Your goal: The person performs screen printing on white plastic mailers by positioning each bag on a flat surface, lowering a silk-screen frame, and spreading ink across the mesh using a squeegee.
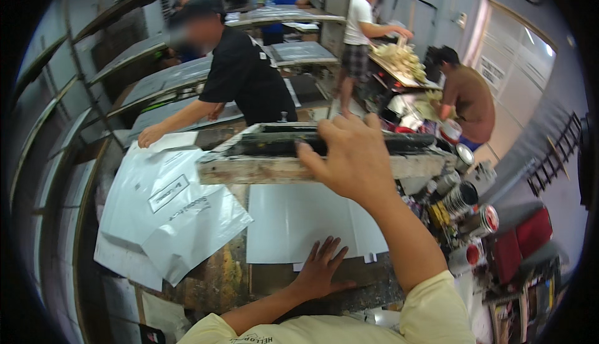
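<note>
My right hand (357, 152) reaches over the near rail of a wooden screen-printing frame (256, 170). Its fingers and thumb wrap round a dark, ink-stained squeegee (274, 144) lying across the frame. The frame's near rail stands above the work table. Below it lies a smooth white plastic sheet (299, 222), its far part hidden by the frame. My left hand (322, 272) rests flat with fingers spread across the sheet's near edge, holding nothing. Small white tabs (370, 258) show along that edge.
Printed white plastic bags (168, 200) lie piled at left. Opposite, a person in black (249, 75) reaches a hand toward them. Drying racks (168, 85) stand behind. Paint cans (460, 197) crowd the right side near a red chair (524, 244). Other people work farther back.
</note>
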The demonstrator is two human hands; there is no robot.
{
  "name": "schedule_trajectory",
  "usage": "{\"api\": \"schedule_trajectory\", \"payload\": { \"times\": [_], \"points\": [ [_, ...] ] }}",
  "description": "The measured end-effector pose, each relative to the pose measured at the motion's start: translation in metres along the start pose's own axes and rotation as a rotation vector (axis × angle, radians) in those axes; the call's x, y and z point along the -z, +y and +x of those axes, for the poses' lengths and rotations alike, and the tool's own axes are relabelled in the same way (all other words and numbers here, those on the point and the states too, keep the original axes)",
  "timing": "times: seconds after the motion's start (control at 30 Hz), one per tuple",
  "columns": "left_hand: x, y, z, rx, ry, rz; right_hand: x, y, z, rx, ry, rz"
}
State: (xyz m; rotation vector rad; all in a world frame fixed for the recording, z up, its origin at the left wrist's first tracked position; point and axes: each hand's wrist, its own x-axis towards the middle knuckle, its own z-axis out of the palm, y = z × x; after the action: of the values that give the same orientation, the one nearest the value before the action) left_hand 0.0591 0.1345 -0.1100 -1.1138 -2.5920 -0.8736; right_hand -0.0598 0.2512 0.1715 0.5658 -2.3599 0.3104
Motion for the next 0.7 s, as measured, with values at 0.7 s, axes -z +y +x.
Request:
{"api": "schedule_trajectory", "payload": {
  "times": [0.7],
  "points": [
    [0.125, -0.134, -0.121, 0.751, 0.521, -0.607, -0.073, -0.036, -0.152, 0.027, -0.399, 0.033]
  ]
}}
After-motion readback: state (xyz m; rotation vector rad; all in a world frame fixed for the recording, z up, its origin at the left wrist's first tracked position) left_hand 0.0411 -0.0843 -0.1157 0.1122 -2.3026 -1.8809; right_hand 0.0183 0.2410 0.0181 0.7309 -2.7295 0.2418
